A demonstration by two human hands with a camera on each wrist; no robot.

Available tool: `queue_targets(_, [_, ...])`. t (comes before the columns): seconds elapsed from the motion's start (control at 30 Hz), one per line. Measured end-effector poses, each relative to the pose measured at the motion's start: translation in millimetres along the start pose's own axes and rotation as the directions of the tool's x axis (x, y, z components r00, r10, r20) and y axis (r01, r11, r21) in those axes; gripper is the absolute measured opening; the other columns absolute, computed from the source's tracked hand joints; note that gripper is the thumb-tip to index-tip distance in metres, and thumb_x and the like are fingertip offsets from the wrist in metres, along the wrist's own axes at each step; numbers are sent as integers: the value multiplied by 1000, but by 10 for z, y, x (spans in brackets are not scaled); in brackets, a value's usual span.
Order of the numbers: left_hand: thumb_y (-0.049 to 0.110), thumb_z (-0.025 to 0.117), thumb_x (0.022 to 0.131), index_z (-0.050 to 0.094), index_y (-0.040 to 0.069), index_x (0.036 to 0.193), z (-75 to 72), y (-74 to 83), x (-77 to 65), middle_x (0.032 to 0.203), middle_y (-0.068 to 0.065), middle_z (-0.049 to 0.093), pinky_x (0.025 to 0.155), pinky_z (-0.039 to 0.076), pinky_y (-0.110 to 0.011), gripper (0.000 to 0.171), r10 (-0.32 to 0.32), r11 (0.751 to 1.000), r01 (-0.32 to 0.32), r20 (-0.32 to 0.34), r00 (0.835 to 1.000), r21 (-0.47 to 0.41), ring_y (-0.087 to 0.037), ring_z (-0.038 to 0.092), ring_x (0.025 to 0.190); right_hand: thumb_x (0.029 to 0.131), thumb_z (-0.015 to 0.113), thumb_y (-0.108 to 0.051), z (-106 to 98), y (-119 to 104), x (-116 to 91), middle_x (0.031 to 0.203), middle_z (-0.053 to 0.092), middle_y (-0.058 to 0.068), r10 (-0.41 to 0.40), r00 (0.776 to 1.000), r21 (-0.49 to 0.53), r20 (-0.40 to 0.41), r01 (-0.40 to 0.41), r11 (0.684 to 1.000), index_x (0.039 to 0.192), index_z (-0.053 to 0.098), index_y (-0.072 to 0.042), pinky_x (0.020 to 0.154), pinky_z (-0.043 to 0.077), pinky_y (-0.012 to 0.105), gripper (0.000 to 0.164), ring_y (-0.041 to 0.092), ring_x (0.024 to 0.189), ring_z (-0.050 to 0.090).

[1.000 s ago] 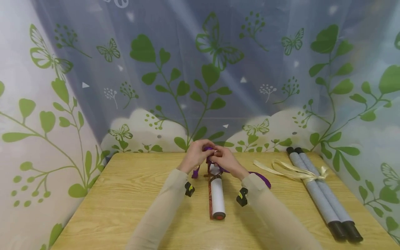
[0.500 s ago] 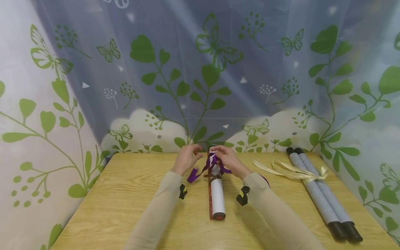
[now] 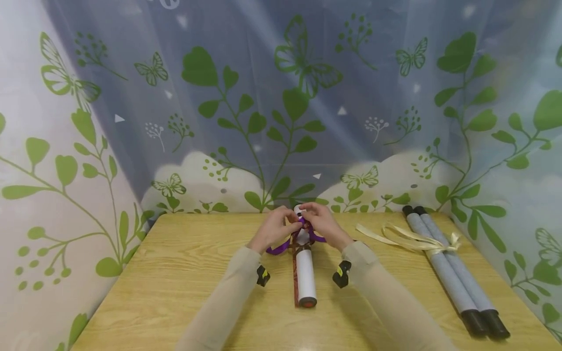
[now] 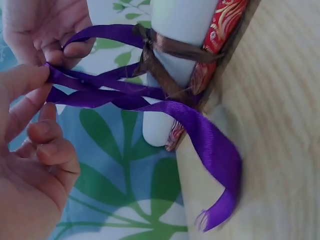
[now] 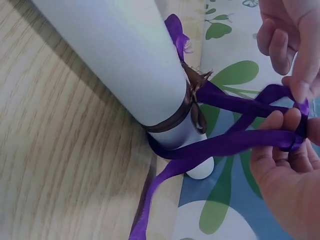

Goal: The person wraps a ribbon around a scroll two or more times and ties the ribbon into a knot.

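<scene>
A white paper roll (image 3: 306, 275) lies lengthwise on the table, a red patterned strip (image 4: 227, 20) along its side. Around the roll runs a thin brown ribbon (image 4: 180, 47), tied in a small bow. A purple ribbon (image 4: 220, 155) also passes round it, its strands pulled up towards both hands. Between thumb and forefinger, my left hand (image 3: 274, 229) pinches purple strands above the roll's far part. My right hand (image 3: 325, 225) holds a loop of the purple ribbon (image 5: 240, 142) in curled fingers. One frayed purple end hangs loose in the left wrist view.
Two grey rolls (image 3: 456, 273) with black ends lie together at the right of the wooden table (image 3: 184, 292), tied with a cream ribbon (image 3: 408, 239). A leaf-patterned curtain (image 3: 246, 122) rises behind the table and along both sides.
My left hand moved left away from the purple ribbon, then came back and pinches it again. The right hand stays at the ribbon. The loose purple end at the left has shifted.
</scene>
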State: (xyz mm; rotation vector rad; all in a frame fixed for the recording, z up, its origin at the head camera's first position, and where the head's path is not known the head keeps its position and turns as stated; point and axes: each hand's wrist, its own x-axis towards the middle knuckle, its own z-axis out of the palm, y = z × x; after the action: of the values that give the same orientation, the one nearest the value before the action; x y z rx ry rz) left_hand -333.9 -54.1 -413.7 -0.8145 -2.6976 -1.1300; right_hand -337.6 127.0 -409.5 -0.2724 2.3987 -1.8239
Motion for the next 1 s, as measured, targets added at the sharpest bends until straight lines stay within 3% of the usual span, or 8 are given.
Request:
queue_targets(0.13, [20,66,88,66,14,85,41,-8,-29,86,-1,61,51,41,-24,6,-24,997,24,12,1000,-70,-11,51,60,104,47,-14,17,3,-18,90,67,10,4,999,-3,-48,-4,1000,128,57,-4,73,52,43,28,22,74,61])
queue_targets(0.33, [12,64,85,61,10,86,98,-52,-40,78,-6,64,53,42,-22,3,-27,973,32,25,999,-229,-9,52,60,102,50,-10,71,-39,-8,93,70,12,47,993,75,-106,-39,996,126,58,-1,74,55,40,27,15,70,62])
queue_targets(0.47, [12,62,93,61,5,92,146,-110,-43,77,-21,69,49,42,-22,8,-62,935,99,119,991,-340,-17,58,57,103,49,-10,59,-31,30,89,68,6,112,988,204,-108,-88,975,132,51,-1,65,53,28,31,11,65,61])
queue_targets(0.53, [14,61,97,64,4,95,176,-149,-48,75,-23,69,48,43,-21,11,-77,934,133,176,981,-332,-25,62,58,103,47,-10,42,-18,43,88,66,5,134,987,270,-90,-106,957,134,48,-1,61,51,25,32,12,64,60])
queue_targets(0.67, [17,61,97,71,5,94,245,-220,-60,68,-12,70,52,43,-19,16,-90,977,129,223,971,-167,-30,67,63,103,45,-8,9,22,45,89,62,6,135,989,319,-55,-110,941,137,44,-1,60,52,24,34,13,68,61])
queue_targets(0.77, [18,63,96,73,8,90,282,-242,-65,63,-6,69,52,44,-20,16,-113,990,127,206,972,-55,-25,68,61,104,44,-7,-4,55,42,91,60,10,66,996,231,-57,-51,972,139,42,-4,65,57,33,35,15,71,62])
queue_targets(0.87, [19,64,95,72,8,86,299,-228,-67,63,-9,70,48,44,-21,16,-163,985,170,165,973,-33,-27,69,59,103,44,-5,1,47,29,91,61,17,-62,995,37,-72,64,997,141,42,-7,70,59,46,38,20,69,64])
queue_targets(1.0, [22,62,96,70,8,82,308,-204,-76,63,-13,70,43,41,-20,22,-200,978,206,133,971,-28,-31,68,56,103,46,-6,23,24,12,88,65,20,-238,966,-250,-97,208,946,140,46,-9,62,57,39,38,23,65,63])
